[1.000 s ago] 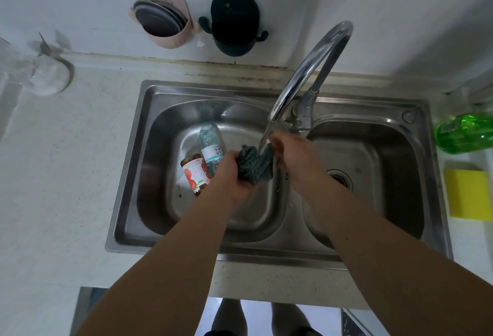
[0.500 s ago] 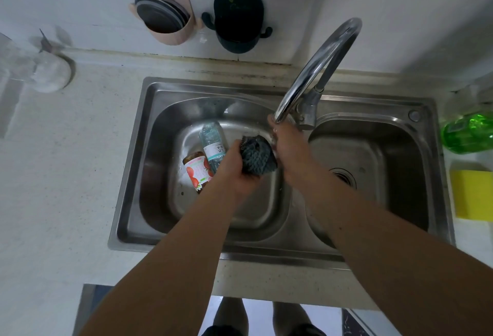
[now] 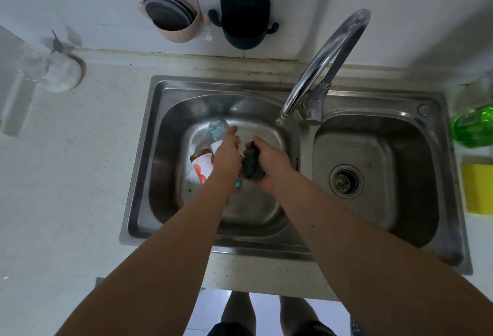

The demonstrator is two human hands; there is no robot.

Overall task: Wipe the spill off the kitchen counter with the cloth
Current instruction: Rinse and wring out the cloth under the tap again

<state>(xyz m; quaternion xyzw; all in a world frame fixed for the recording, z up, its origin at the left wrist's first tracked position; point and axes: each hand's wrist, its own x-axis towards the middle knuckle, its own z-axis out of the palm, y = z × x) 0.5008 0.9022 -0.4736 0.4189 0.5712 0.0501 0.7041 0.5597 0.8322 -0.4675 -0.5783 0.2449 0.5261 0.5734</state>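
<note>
A dark blue-grey cloth (image 3: 250, 166) is bunched up over the left basin of the steel double sink (image 3: 306, 251). My right hand (image 3: 273, 166) is closed around the cloth from the right. My left hand (image 3: 226, 154) is right beside the cloth on its left, with the fingers stretched out and apart; whether it touches the cloth is hard to tell. The curved tap (image 3: 322, 69) ends just above and to the right of my hands. The pale speckled counter (image 3: 66, 175) spreads out to the left of the sink. I cannot make out a spill on it.
A clear plastic bottle (image 3: 216, 129) and a jar with a red label (image 3: 201, 166) lie in the left basin. A green bottle (image 3: 473, 127) and a yellow sponge (image 3: 477, 189) sit right of the sink. A glass jar (image 3: 57, 74) stands far left. Two holders (image 3: 170, 7) hang on the wall.
The cloth has passed from my left hand to my right hand. My right hand has left the tap and both hands have dropped lower into the left basin.
</note>
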